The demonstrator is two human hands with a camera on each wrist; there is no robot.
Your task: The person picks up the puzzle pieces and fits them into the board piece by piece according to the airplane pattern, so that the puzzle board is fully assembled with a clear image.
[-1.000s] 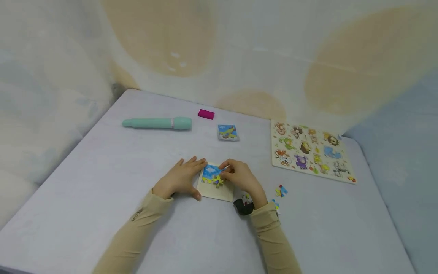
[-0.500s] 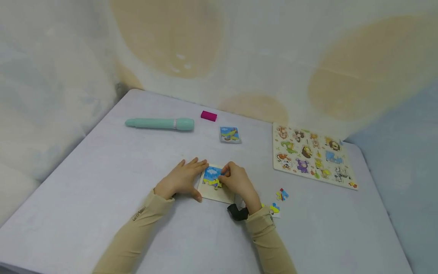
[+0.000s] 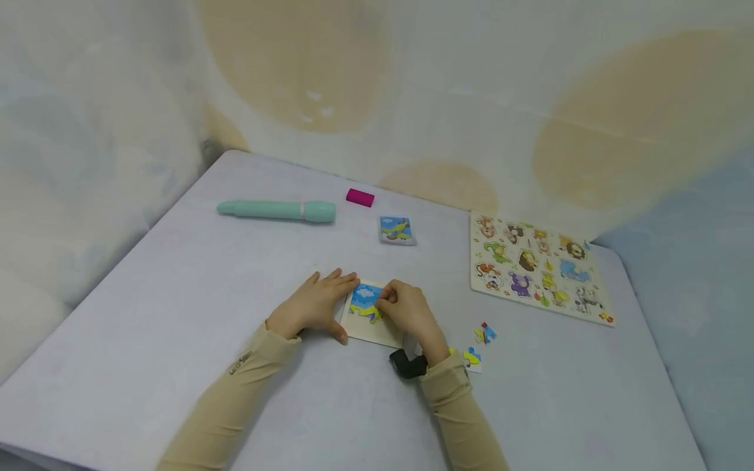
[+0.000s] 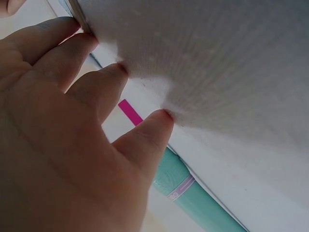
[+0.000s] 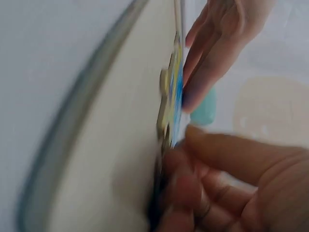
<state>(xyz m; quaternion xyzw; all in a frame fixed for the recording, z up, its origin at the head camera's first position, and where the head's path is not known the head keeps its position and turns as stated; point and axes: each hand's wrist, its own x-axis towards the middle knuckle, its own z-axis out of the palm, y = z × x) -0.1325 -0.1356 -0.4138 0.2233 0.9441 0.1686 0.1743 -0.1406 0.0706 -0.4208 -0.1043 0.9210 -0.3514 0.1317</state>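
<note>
A small wooden puzzle board (image 3: 377, 333) lies on the table between my hands, its upper part filled with joined blue and yellow pieces (image 3: 364, 299). My left hand (image 3: 315, 304) lies spread along the board's left side, fingertips at its edge; the left wrist view shows these fingers (image 4: 145, 140) straight and apart. With bent fingers, my right hand (image 3: 408, 311) pinches a jigsaw piece at the right end of the joined pieces. In the right wrist view, thumb and forefinger (image 5: 217, 145) meet right at that edge and hide most of this piece.
Loose jigsaw pieces (image 3: 473, 358) lie beside my right wrist, with another small cluster (image 3: 485, 333) beyond. Farther back are a wrapped airplane puzzle (image 3: 397, 230), a magenta block (image 3: 360, 197) and a mint-green tube (image 3: 277, 210). An animal puzzle board (image 3: 538, 268) lies at the back right.
The piece under my right fingers has gone from tilted over the board to lying flat against the joined pieces. The right hand shifted slightly; the left hand has stayed at the board's side.
</note>
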